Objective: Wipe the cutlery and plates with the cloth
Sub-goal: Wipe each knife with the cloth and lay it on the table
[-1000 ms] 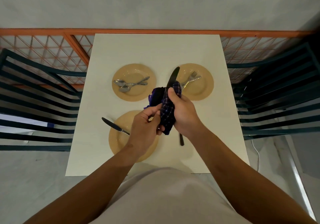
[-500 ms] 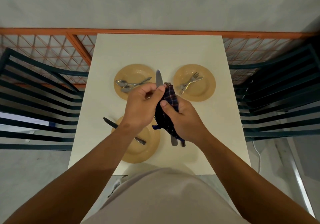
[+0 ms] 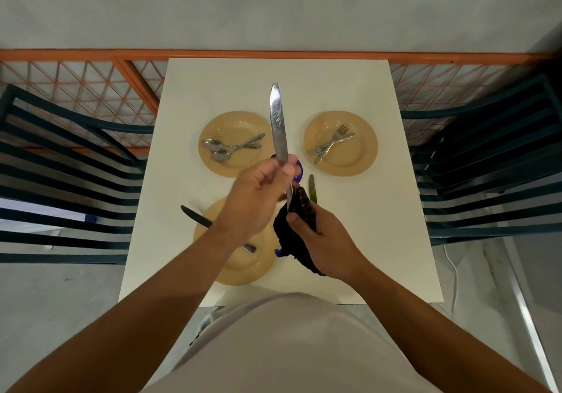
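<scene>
Left hand [image 3: 258, 198] pinches a long silver table knife [image 3: 278, 125], blade up, over the white tabletop [image 3: 395, 225]. Right hand [image 3: 322, 240] grips a dark checked cloth [image 3: 296, 219] round its lower end, btwn three tan plates.

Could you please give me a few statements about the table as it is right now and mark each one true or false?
1. The left hand holds a knife with its blade pointing away from the person. True.
2. The right hand is empty. False: its grip is on a dark cloth.
3. The forks lie on the far right plate. True.
4. The near plate has nothing on it. False: another knife rests across it.
</scene>
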### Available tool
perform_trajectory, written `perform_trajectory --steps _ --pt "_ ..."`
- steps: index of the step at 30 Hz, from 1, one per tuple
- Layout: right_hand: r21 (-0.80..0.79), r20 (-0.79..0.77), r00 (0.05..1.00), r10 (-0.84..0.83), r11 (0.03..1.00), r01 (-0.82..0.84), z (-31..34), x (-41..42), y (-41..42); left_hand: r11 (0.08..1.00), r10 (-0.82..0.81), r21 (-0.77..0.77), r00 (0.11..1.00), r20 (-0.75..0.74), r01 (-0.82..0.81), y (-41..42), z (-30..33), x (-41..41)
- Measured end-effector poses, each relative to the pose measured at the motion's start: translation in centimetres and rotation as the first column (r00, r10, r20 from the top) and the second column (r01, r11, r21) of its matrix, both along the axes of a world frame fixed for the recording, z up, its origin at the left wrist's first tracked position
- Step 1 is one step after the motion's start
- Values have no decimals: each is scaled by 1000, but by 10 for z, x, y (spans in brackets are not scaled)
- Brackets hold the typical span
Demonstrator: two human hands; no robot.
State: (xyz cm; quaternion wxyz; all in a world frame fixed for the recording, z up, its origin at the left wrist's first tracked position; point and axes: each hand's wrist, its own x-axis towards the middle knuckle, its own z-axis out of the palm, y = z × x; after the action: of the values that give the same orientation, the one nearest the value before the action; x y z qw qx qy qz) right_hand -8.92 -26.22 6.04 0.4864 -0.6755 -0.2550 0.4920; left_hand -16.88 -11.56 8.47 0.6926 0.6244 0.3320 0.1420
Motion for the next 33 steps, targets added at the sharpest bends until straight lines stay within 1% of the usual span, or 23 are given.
perform_trajectory --steps 1,3,4,5,6,7,8,10,12,14,16,18,20,23,26,27,29,32,33 --pt "6 13 1000 -12 1000 12 1 -1 1 997 -51 57 998 -38 53 -7 -7 -3" --pt "3 49 998 37 999 -37 -4 -4 1 975 -83 195 988 -126 107 -14 -20 -8" --pt "-20 85 992 92 996 -90 -8 -4 -1 970 -71 220 984 -162 106 -14 -26 -10" --pt "-67 122 978 168 985 -161 -15 -2 -5 972 -58 214 980 -188 99 -12 -30 -12" --pt "-121 135 961 241 967 -226 -20 1 -9 973 -48 212 975 -219 95 -8 -35 -14" --pt "-155 105 955 277 953 -259 -25 6 -14 973 -47 206 967 -249 101 -5 -39 -16" --pt "-173 58 963 264 953 -250 -30 10 -17 974 -57 194 959 -278 114 -2 -42 -17" --pt "-219 -4 990 140 966 -138 -31 20 -20 981 -97 130 945 -313 144 0 -48 -22" --pt "-243 -2 1000 -7 970 6 -29 30 -19 982 -161 43 932 -326 185 -2 -52 -27" --pt "-230 12 994 -109 967 108 -26 34 -13 972 -223 0 915 -336 237 -7 -58 -30" --pt "-194 -1 991 -137 972 134 -26 34 -4 952 -286 -1 892 -350 305 -15 -61 -30" --pt "-131 -64 987 -146 982 137 -30 30 6 928 -337 27 870 -361 371 -22 -62 -28" --pt "-103 -141 971 -193 978 180 -37 27 15 915 -355 49 856 -375 401 -26 -63 -26" --pt "-137 -163 940 -298 951 278 -48 36 22 912 -361 39 842 -401 409 -24 -72 -26" --pt "-155 -237 870 -432 901 405 -55 61 25 915 -369 -3 831 -417 404 -27 -79 -27" --pt "-157 -218 855 -470 882 444 -56 72 25 915 -371 -14 827 -423 403 -29 -81 -28" --pt "-189 -85 863 -498 859 476 -58 96 21 918 -369 -29 826 -425 395 -33 -85 -27" --pt "-270 6 899 -439 865 424 -65 117 7 939 -328 -49 846 -420 339 -37 -92 -22" --pt "-299 56 924 -378 877 376 -66 118 2 944 -313 -43 848 -428 327 -37 -95 -20"
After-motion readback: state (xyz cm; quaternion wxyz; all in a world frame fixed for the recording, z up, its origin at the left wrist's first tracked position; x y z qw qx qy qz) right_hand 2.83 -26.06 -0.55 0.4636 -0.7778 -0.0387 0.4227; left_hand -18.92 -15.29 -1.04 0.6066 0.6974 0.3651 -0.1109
